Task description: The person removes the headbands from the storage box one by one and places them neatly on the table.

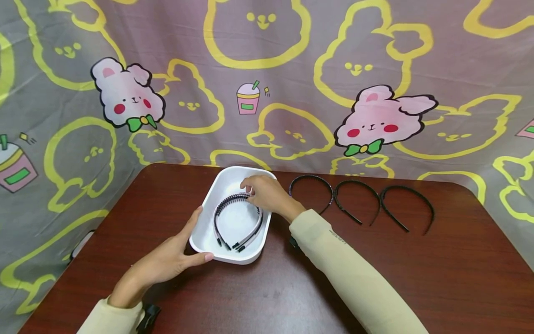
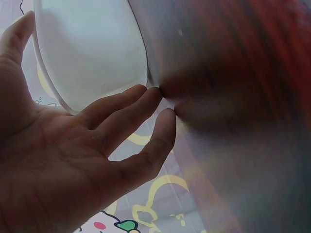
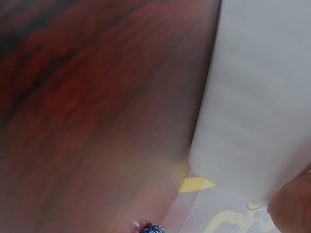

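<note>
Inside a white plastic basin (image 1: 246, 255), several dark headbands (image 1: 216, 221) with toothed upper arcs lie nested, their ends toward the near wall. My right hand (image 1: 267, 194) reaches over the basin's right rim, its curled fingers pinching the upper right of the headbands; the fingertips are partly hidden. My left hand (image 1: 168, 257) is spread around the basin's near left corner, thumb against the near rim. In the left wrist view, the left hand's fairly straight fingers (image 2: 131, 114) touch the outer wall. Only a bit of the right hand (image 3: 294, 206) shows in the right wrist view, beside the wall.
Three more black headbands lie in a row to the right of the basin: a left one (image 1: 332, 189), a middle one (image 1: 350, 216) and a right one (image 1: 429, 206). The brown wooden table (image 1: 267, 301) backs onto a curtain (image 1: 292, 46) with cartoon prints.
</note>
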Motion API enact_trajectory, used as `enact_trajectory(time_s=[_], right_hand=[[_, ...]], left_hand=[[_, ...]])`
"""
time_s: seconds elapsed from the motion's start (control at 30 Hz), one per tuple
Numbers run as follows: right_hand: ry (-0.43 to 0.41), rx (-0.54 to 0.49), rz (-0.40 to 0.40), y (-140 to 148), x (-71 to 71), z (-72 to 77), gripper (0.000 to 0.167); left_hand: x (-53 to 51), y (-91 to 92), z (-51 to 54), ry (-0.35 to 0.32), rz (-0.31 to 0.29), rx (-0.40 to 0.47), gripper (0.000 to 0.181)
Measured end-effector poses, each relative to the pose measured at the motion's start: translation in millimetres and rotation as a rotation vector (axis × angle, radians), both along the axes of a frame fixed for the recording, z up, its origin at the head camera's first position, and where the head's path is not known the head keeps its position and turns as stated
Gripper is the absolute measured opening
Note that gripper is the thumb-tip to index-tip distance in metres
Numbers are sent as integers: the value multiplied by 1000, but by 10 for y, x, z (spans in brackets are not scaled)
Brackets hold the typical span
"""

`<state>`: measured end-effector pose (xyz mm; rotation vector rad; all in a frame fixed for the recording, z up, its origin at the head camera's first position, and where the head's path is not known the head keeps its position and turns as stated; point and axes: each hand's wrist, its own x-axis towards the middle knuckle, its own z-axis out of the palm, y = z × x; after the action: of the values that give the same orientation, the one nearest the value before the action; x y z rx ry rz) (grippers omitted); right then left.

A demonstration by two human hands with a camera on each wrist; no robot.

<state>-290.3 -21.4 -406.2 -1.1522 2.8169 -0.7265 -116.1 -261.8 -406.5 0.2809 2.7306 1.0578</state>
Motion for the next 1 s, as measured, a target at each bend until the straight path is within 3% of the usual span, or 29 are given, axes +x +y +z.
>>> enact_trajectory(time_s=[1.0], right_hand=[[-9,-127,-15,33,3,-40,27]], left_hand=[[8,-16,-17,24,-3,-11,115]])
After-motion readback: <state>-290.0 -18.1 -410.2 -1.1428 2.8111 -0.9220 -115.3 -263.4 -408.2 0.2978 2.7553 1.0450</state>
